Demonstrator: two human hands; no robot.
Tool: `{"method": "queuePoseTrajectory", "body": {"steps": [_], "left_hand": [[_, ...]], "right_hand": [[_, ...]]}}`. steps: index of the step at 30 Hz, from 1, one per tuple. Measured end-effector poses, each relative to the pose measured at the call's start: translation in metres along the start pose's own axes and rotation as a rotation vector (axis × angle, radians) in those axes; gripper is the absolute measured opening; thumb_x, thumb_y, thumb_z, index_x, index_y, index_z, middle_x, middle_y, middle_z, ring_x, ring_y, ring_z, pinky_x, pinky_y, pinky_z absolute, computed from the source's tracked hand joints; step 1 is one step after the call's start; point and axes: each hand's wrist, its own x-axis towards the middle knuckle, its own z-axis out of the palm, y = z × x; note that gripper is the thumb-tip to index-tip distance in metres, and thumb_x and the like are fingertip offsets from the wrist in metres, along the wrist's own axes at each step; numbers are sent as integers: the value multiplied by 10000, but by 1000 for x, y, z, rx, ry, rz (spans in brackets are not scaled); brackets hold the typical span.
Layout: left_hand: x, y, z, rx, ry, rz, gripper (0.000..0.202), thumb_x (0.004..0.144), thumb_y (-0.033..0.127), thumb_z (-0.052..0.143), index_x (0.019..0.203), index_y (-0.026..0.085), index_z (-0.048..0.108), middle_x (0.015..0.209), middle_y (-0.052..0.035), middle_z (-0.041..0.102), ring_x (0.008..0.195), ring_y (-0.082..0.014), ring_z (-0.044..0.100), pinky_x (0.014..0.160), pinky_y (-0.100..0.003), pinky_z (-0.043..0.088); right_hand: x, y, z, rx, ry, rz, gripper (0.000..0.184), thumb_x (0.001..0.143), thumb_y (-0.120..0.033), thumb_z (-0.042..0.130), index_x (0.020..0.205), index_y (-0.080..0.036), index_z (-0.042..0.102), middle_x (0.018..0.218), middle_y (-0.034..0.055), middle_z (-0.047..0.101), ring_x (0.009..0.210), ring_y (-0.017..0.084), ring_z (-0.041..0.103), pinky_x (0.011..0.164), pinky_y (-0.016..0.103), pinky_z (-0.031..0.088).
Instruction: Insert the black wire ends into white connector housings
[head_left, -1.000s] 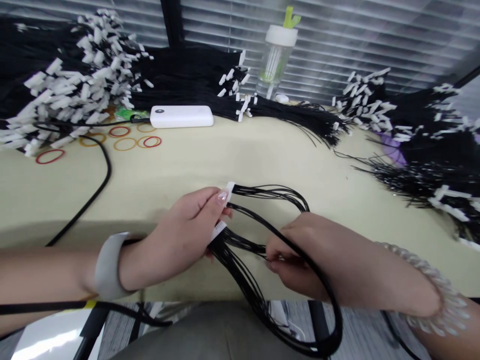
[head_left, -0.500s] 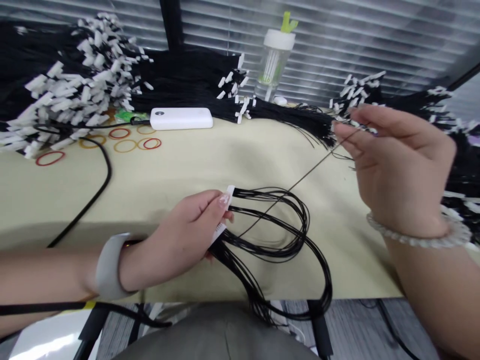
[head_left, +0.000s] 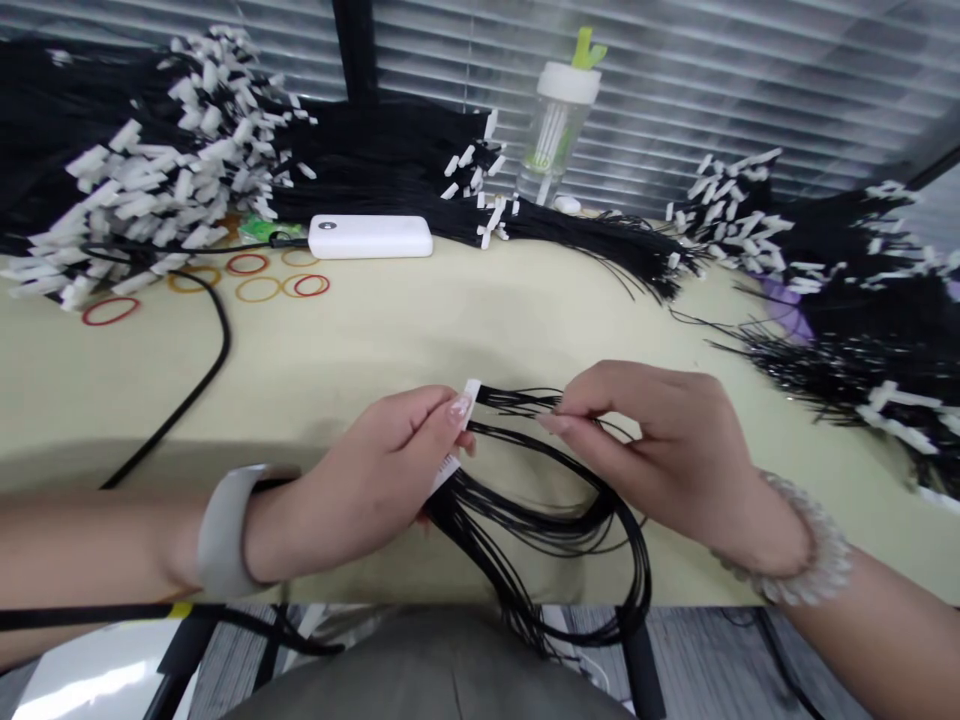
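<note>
Over the table (head_left: 480,310), left grip (head_left: 375,480) holds connectors (head_left: 471,391) (white).

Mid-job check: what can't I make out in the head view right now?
All in the head view:
White connector ends: left hand hides what's between; one piece or two, unclear.
Thin wires at the right hand: too fine and blurred to count.
Far-right wire pile: cut off by the right edge.

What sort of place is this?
Probably a cable-assembly workbench: piles of black wires with white connectors sit along the table, rubber bands lie on it, and the left hand grips wired connectors.
</note>
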Motion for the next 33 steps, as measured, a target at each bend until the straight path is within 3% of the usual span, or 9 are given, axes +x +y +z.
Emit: {"method": "queuePoseTrajectory", "body": {"steps": [21,27,33], "left_hand": [[0,5,0,-21,-22,-9,364,854,410,296,615,174,437,495,60,380,445,-68,375,428,-173,296],[-1,6,0,-22,-10,-35,360,849,402,304,610,173,446,481,61,375,416,-68,351,410,-180,288],[0,7,1,-23,-2,-19,362,849,399,306,598,171,432,488,57,376,439,-74,356,429,-186,298]], "right_hand": [[-7,2,12,-249,51,-139,25,747,-182,553,734,-188,532,697,-28,593,630,60,526,539,195,411],[-9,7,12,-349,87,-288,85,710,-143,582,746,-194,524,762,-15,617,675,102,552,571,238,427],[-9,11,10,-417,43,-392,135,696,-104,580,799,-177,534,804,-1,629,685,118,556,595,262,432]]}}
